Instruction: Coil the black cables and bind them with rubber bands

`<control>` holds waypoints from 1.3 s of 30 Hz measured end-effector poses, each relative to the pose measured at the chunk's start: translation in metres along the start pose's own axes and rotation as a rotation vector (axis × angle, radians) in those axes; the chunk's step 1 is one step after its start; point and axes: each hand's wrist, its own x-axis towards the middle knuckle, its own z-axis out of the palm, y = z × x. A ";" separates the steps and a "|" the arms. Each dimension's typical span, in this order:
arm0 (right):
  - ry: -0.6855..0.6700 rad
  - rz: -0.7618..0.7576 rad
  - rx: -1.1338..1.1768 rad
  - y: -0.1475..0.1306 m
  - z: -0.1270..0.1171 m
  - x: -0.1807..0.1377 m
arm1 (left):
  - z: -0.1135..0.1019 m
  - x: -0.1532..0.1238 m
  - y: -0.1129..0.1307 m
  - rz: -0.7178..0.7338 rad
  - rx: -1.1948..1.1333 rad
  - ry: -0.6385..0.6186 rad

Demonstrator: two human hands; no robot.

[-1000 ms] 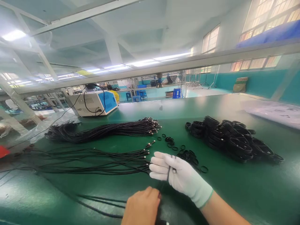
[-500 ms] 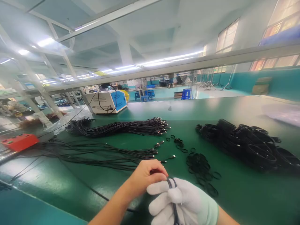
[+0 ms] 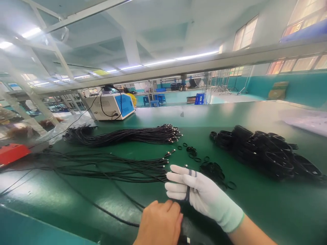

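My left hand [image 3: 159, 221] curls over black cable [image 3: 114, 216]; underside hidden, can't tell if clamped. Gloved right hand [image 3: 201, 190] unclenched, dark strand [image 3: 188, 193] across palm. Cable runs left and away, diagonal across table [image 3: 217, 117]; left hand nearer.

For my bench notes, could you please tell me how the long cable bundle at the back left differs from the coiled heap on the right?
The long bundle lies mostly stretched out, while the coiled heap is made of wound loops. The bundle's pale connector tips cluster at its right end; the heap shows only a few pale spots, scattered. Both are black and lie on the green table.
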 end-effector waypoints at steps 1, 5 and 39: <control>0.049 0.012 -0.063 0.004 -0.004 -0.001 | -0.005 0.002 0.002 0.026 -0.010 0.025; -0.072 0.179 -0.181 0.015 -0.015 -0.009 | -0.036 0.015 -0.012 0.145 -0.090 0.060; -0.120 0.374 -0.298 0.026 -0.006 -0.015 | -0.036 -0.005 -0.021 0.119 -0.071 0.113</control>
